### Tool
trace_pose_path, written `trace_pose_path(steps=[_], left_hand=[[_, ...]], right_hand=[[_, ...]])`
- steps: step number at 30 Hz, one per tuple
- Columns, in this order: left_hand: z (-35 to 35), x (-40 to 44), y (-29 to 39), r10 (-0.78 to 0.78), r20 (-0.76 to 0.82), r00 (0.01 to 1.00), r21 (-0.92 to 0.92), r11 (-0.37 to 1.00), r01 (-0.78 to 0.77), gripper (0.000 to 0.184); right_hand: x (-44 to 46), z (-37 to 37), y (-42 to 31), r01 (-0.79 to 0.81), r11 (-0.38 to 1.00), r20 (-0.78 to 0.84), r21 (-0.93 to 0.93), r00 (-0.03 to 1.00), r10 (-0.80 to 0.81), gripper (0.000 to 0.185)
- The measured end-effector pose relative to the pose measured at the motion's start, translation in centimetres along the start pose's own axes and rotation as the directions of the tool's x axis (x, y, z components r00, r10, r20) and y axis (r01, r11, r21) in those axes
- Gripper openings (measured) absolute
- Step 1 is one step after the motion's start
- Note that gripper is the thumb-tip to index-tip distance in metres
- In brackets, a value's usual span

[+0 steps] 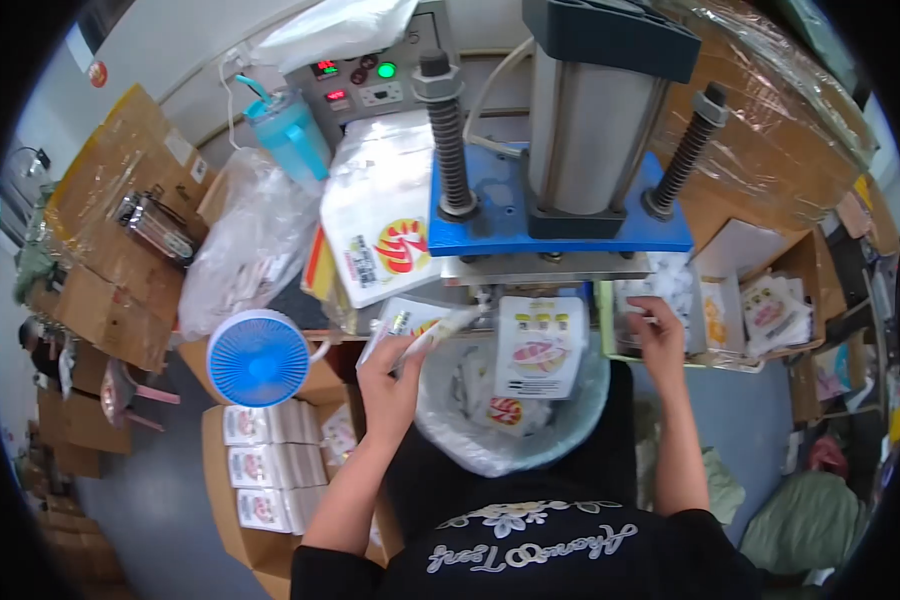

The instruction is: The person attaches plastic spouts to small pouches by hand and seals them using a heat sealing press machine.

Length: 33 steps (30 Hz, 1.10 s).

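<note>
My left hand [388, 390] is closed on a white printed packet [438, 333], held tilted above the left rim of a plastic-lined bin [490, 465]. Another printed packet [398, 322] lies just behind my left fingers. My right hand [662, 342] is over a green-edged tray [610, 345] of small white pieces, its fingers loosely bent with a gap by the thumb; nothing shows between them. Between my hands, a printed card [540, 350] sticks out from under the metal plate of a press [560, 245], over the bin. More printed packets lie inside the bin.
White printed bags [380, 215] are stacked left of the press. Beside them stand a blue cup [288, 135] and a clear plastic bag [255, 230]. A blue fan [258, 358] sits at the left, above a carton [225, 520] of packed stacks. An open box [820, 275] stands right.
</note>
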<state>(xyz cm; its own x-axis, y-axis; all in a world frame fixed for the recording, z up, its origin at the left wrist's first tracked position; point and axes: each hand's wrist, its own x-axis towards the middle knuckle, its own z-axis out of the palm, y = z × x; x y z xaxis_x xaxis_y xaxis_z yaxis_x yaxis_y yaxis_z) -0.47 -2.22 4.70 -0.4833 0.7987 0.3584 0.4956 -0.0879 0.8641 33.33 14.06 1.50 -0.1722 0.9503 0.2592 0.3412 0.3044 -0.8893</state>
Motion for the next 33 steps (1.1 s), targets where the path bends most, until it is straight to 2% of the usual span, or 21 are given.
trace_pose_path(steps=[1, 2, 4, 6, 9, 11, 12, 14, 15, 16, 18, 20, 23, 25, 27, 28, 29, 30, 32, 33], left_hand=[[0.8, -0.9, 0.1, -0.102, 0.043, 0.994, -0.131, 0.986, 0.107, 0.01], [1.5, -1.9, 0.2, -0.196, 0.1, 0.975, -0.253, 0.943, 0.215, 0.011], [3.5, -3.5, 0.6, -0.24, 0.159, 0.958, -0.32, 0.905, 0.28, 0.012], [5.2, -5.0, -0.5, -0.298, 0.234, 0.925, -0.234, 0.907, 0.351, 0.013], [6.3, -6.6, -0.9, -0.34, 0.304, 0.89, -0.286, 0.859, 0.426, 0.013], [6.1, -6.9, -1.1, -0.355, 0.352, 0.866, -0.288, 0.839, 0.461, 0.015], [5.9, -7.0, -1.8, -0.352, 0.338, 0.873, -0.286, 0.845, 0.451, 0.015], [5.9, -7.5, -3.2, -0.369, 0.462, 0.807, -0.27, 0.808, 0.524, 0.016], [6.2, -7.7, -3.6, -0.338, 0.499, 0.798, -0.283, 0.807, 0.518, 0.019], [6.3, -7.2, -3.0, -0.327, 0.5, 0.802, -0.284, 0.813, 0.509, 0.019], [6.5, -6.5, -1.7, -0.345, 0.478, 0.808, -0.275, 0.815, 0.51, 0.02], [7.5, -5.9, -1.2, -0.338, 0.45, 0.827, -0.311, 0.808, 0.5, 0.021], [7.6, -5.6, -1.4, -0.319, 0.432, 0.844, -0.329, 0.815, 0.477, 0.021], [7.3, -5.4, -2.0, -0.307, 0.446, 0.841, -0.312, 0.827, 0.467, 0.022], [6.9, -5.3, -2.6, -0.236, 0.606, 0.76, -0.186, 0.886, 0.424, 0.024], [7.4, -5.2, -2.7, -0.235, 0.608, 0.758, -0.188, 0.885, 0.426, 0.024], [8.1, -5.0, -2.7, -0.294, 0.558, 0.776, -0.249, 0.833, 0.494, 0.025], [8.8, -4.6, -2.7, -0.353, 0.506, 0.787, -0.314, 0.774, 0.549, 0.026], [9.4, -3.2, -1.3, -0.391, 0.462, 0.796, -0.321, 0.763, 0.561, 0.026], [10.1, -2.6, -0.7, -0.425, 0.455, 0.782, -0.42, 0.672, 0.61, 0.026]], right_hand=[[-0.2, 0.2, -0.6, -0.054, 0.998, 0.016, -0.023, 0.998, 0.054, 0.025], [-0.5, 0.9, -2.3, -0.097, 0.995, 0.015, 0.029, 0.995, 0.096, 0.024], [-1.2, 2.3, -6.0, -0.04, 0.999, 0.045, 0.028, 0.998, 0.039, 0.019], [-1.9, 3.8, -7.4, 0.105, 0.994, 0.12, 0.034, 0.987, -0.108, 0.019], [-2.9, 5.2, -9.0, 0.073, 0.993, 0.24, 0.097, 0.966, -0.094, 0.019], [-3.0, 5.8, -8.5, 0.169, 0.985, 0.382, 0.021, 0.909, -0.164, 0.018], [-3.1, 5.8, -8.2, 0.18, 0.983, 0.384, 0.034, 0.906, -0.179, 0.018], [-3.2, 5.1, -7.8, 0.138, 0.989, 0.557, -0.049, 0.826, -0.088, 0.018], [-3.2, 4.9, -8.1, 0.165, 0.986, 0.575, -0.03, 0.81, -0.118, 0.018], [-3.1, 5.0, -8.3, 0.172, 0.985, 0.566, -0.03, 0.815, -0.125, 0.018], [-3.2, 5.4, -8.6, 0.039, 0.996, 0.331, 0.081, 0.941, -0.064, 0.017], [-2.8, 5.3, -9.0, 0.019, 0.992, 0.256, 0.122, 0.965, -0.05, 0.016], [-2.4, 5.1, -8.6, 0.093, 0.995, 0.32, 0.04, 0.942, -0.101, 0.016], [-2.2, 4.1, -7.9, 0.249, 0.964, 0.529, -0.093, 0.833, -0.164, 0.019], [-2.3, 4.0, -7.5, 0.176, 0.983, 0.538, -0.06, 0.835, -0.116, 0.023], [-2.1, 4.0, -7.5, 0.11, 0.994, 0.545, -0.025, 0.835, -0.079, 0.027], [-2.0, 4.2, -7.8, 0.128, 0.991, 0.419, -0.041, 0.903, -0.1, 0.032], [-1.6, 4.0, -8.0, 0.132, 0.99, 0.419, -0.043, 0.902, -0.102, 0.032], [-0.8, 3.3, -8.0, 0.096, 0.994, 0.178, -0.044, 0.98, -0.086, 0.032], [-0.6, 2.8, -7.5, 0.11, 0.989, 0.125, -0.1, 0.987, -0.098, 0.029]])
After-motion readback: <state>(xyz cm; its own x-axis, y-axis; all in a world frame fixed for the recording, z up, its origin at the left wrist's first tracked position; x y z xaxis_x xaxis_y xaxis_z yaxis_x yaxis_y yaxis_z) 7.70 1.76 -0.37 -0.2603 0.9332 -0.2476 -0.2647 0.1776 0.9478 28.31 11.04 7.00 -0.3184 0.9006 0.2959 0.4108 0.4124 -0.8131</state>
